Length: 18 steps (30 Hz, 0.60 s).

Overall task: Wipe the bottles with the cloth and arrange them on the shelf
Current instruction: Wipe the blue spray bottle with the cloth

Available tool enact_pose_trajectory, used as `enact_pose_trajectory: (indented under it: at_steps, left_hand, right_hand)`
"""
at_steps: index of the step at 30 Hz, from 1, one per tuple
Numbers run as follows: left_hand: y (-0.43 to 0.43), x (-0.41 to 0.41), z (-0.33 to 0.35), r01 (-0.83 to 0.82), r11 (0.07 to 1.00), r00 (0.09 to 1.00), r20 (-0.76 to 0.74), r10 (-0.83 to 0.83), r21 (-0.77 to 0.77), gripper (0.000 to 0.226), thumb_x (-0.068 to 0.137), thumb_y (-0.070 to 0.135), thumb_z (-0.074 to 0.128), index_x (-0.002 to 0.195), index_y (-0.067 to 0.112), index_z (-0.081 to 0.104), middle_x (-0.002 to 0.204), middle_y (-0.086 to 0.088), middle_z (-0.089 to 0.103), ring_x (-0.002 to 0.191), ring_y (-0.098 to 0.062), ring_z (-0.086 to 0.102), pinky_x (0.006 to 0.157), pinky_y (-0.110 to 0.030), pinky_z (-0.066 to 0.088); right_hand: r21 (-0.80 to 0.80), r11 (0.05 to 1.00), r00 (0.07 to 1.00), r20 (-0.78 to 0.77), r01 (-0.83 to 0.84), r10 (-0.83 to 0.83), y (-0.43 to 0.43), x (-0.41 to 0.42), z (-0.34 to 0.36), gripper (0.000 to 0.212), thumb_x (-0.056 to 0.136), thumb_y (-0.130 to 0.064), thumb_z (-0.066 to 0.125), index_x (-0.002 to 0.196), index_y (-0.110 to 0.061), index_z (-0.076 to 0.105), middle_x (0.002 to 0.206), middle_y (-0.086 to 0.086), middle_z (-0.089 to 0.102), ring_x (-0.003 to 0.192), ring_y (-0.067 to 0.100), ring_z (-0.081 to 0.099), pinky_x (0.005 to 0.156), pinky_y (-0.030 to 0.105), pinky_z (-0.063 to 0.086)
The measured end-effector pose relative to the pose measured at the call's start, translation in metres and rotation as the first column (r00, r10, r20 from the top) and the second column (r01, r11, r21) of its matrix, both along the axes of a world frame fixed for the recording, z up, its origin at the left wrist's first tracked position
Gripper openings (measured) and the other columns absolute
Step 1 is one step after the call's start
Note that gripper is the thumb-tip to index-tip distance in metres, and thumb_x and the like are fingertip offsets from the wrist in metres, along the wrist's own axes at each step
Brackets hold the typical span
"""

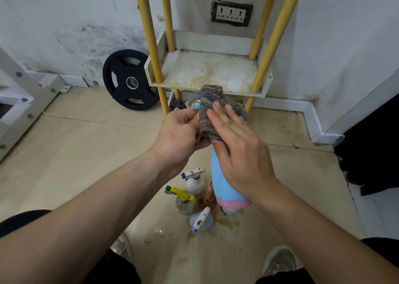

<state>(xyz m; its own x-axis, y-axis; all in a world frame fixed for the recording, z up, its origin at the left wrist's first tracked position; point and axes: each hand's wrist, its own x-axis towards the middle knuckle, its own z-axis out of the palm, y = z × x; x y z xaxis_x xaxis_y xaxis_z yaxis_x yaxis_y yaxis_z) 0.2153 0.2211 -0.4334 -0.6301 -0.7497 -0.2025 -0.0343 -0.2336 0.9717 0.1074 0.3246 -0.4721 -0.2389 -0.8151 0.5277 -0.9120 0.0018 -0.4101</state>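
Blue bottle (pixel 222 184) — pink base band, left hand (pixel 179 134) gripping its top, right hand (pixel 239 152) flat on grey cloth (pixel 207 108).

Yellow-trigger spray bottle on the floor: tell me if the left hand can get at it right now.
Probably not yet: the left hand grips the top of the blue bottle while the right hand presses the cloth on it. Once freed, the way down to the yellow-trigger bottle looks open.
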Motion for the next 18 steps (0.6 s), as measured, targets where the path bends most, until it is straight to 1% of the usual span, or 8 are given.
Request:
enact_pose_trajectory:
  at_steps: [2, 4, 5, 8, 10, 13, 16, 18]
  left_hand:
    - [-0.002, 0.003, 0.000, -0.006, 1.000, 1.000, 0.012, 0.006, -0.002, 0.030, 0.108, 0.009, 0.043, 0.096, -0.013, 0.059, 0.078, -0.015, 0.048, 0.079, -0.029, 0.044, 0.084, -0.042, 0.059]
    - [-0.002, 0.005, 0.000, -0.008, 1.000, 0.999, 0.033, 0.008, -0.011, 0.031, 0.108, 0.011, 0.042, 0.085, -0.002, 0.058, 0.069, -0.011, 0.046, 0.078, -0.028, 0.047, 0.092, -0.048, 0.057]
    - [-0.001, 0.005, 0.000, -0.002, 1.000, 0.999, 0.041, 0.003, -0.016, 0.033, 0.108, 0.010, 0.042, 0.081, 0.002, 0.058, 0.068, -0.011, 0.051, 0.078, -0.027, 0.053, 0.094, -0.048, 0.057]
    - [0.001, 0.006, -0.002, 0.038, 0.998, 0.998, 0.060, -0.035, -0.050, 0.029, 0.108, 0.009, 0.042, 0.092, 0.002, 0.065, 0.079, -0.006, 0.069, 0.083, -0.016, 0.067, 0.090, -0.037, 0.060]
    - [0.002, 0.006, -0.003, 0.063, 0.996, 0.996, 0.065, -0.059, -0.069, 0.028, 0.108, 0.008, 0.042, 0.095, 0.004, 0.067, 0.076, -0.001, 0.070, 0.080, -0.011, 0.068, 0.088, -0.034, 0.061]
    - [0.003, 0.006, -0.003, 0.091, 0.993, 0.995, 0.045, -0.088, -0.070, 0.029, 0.106, 0.002, 0.043, 0.094, 0.007, 0.069, 0.073, 0.001, 0.068, 0.075, -0.009, 0.064, 0.082, -0.033, 0.059]
    - [-0.001, 0.007, -0.003, 0.033, 0.999, 0.999, 0.036, -0.032, -0.042, 0.027, 0.108, 0.007, 0.042, 0.101, -0.001, 0.067, 0.088, -0.013, 0.068, 0.089, -0.022, 0.067, 0.090, -0.041, 0.060]
    - [-0.006, 0.008, -0.003, -0.003, 1.000, 0.999, 0.040, 0.004, -0.026, 0.028, 0.109, 0.011, 0.041, 0.108, -0.005, 0.065, 0.097, -0.018, 0.070, 0.095, -0.027, 0.070, 0.092, -0.040, 0.060]
  right_hand:
    - [0.018, 1.000, 0.999, -0.032, -0.009, 0.009, 0.002, -0.006, 0.000, 0.052, 0.096, -0.021, 0.043, 0.145, -0.013, 0.055, 0.153, 0.003, 0.049, 0.146, 0.022, 0.042, 0.109, 0.051, 0.048]
    - [0.048, 0.999, 1.000, -0.010, 0.023, -0.022, 0.004, -0.008, 0.002, 0.052, 0.095, -0.024, 0.042, 0.143, -0.014, 0.058, 0.151, 0.002, 0.052, 0.144, 0.021, 0.045, 0.109, 0.048, 0.049]
    - [0.071, 0.997, 0.999, 0.014, 0.044, -0.045, 0.004, -0.007, 0.004, 0.053, 0.095, -0.027, 0.040, 0.144, -0.015, 0.057, 0.152, 0.000, 0.052, 0.144, 0.020, 0.045, 0.110, 0.045, 0.048]
    - [0.148, 0.986, 0.991, 0.091, 0.083, -0.097, 0.003, -0.005, 0.009, 0.055, 0.098, -0.032, 0.037, 0.149, -0.018, 0.051, 0.156, -0.003, 0.045, 0.147, 0.017, 0.039, 0.115, 0.039, 0.042]
    - [0.146, 0.988, 0.988, 0.134, 0.060, -0.080, 0.002, -0.004, 0.011, 0.054, 0.098, -0.027, 0.043, 0.150, -0.018, 0.048, 0.158, -0.004, 0.042, 0.149, 0.017, 0.035, 0.118, 0.039, 0.038]
    - [0.099, 0.994, 0.997, 0.077, -0.037, 0.030, 0.002, -0.003, 0.009, 0.053, 0.098, -0.024, 0.043, 0.149, -0.014, 0.049, 0.158, 0.000, 0.042, 0.150, 0.022, 0.034, 0.120, 0.044, 0.035]
    - [0.115, 0.992, 0.999, 0.003, -0.054, 0.054, 0.004, -0.012, 0.010, 0.052, 0.096, -0.024, 0.042, 0.145, -0.014, 0.055, 0.154, 0.001, 0.048, 0.147, 0.026, 0.041, 0.116, 0.051, 0.041]
    - [0.140, 0.990, 1.000, -0.002, -0.012, 0.012, 0.008, -0.018, 0.010, 0.049, 0.095, -0.022, 0.046, 0.142, -0.016, 0.059, 0.150, 0.000, 0.053, 0.144, 0.024, 0.045, 0.113, 0.049, 0.044]
